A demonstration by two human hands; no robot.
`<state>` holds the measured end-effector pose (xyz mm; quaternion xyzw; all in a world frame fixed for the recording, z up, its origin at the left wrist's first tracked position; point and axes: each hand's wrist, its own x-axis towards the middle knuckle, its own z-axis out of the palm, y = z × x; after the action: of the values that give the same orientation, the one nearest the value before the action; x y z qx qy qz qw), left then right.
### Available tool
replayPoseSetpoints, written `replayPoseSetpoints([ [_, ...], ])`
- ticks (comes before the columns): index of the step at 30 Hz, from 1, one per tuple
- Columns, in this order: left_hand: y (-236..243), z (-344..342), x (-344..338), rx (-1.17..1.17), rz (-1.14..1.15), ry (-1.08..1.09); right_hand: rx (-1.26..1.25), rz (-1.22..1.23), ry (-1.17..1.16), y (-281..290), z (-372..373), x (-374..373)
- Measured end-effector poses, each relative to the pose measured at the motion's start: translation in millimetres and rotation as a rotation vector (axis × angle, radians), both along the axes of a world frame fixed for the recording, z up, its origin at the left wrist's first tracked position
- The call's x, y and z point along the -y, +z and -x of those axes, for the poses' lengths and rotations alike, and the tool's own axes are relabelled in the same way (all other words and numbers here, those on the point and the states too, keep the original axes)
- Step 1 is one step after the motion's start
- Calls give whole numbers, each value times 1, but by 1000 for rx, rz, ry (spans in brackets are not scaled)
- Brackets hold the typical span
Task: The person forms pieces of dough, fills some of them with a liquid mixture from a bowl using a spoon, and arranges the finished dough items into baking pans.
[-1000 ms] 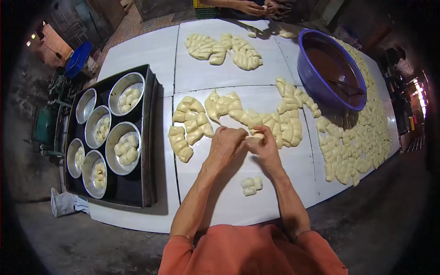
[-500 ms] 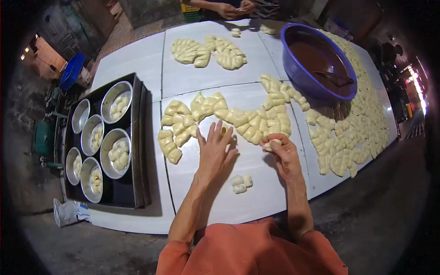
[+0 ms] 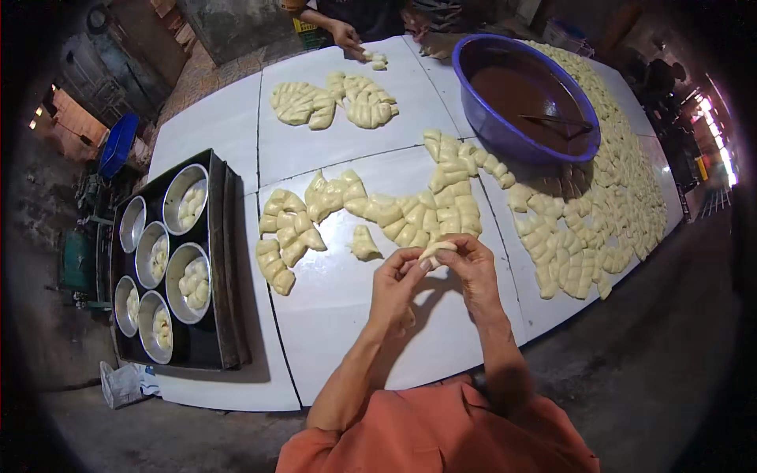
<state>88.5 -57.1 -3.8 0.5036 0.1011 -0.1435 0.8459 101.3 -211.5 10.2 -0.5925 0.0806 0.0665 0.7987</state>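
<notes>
Above the near middle of the white table, my left hand [image 3: 397, 290] and my right hand [image 3: 476, 277] meet with a small piece of pale dough [image 3: 437, 251] pinched between their fingertips. Both hands are closed on it, thumbs on the near side. Just beyond lies a bent band of joined dough pieces [image 3: 406, 217]. A loose dough piece [image 3: 363, 243] rests on the table to the left of my hands. My left hand covers most of the spot where a few small dough balls lay.
On the left, a black tray [image 3: 225, 268] holds several round metal pans [image 3: 188, 311], most with dough balls inside. A purple basin [image 3: 489, 122] of brown filling stands far right beside a wide spread of dough pieces [image 3: 623, 189]. Across the table, a co-worker's hand [image 3: 347, 38] reaches toward small dough pieces [image 3: 378, 61].
My left hand has left the table surface and moved right to join my right hand at the dough piece. The co-worker's hand has come down to the small dough pieces opposite.
</notes>
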Motion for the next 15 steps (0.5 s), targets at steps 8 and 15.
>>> replayPoseSetpoints([
  [8, 11, -33, 44, 811, -508, 113, 66, -262, -31, 25, -6, 3],
  [15, -6, -43, 101, 445, 158, 102, -3, -494, -12, 43, -45, 34],
])
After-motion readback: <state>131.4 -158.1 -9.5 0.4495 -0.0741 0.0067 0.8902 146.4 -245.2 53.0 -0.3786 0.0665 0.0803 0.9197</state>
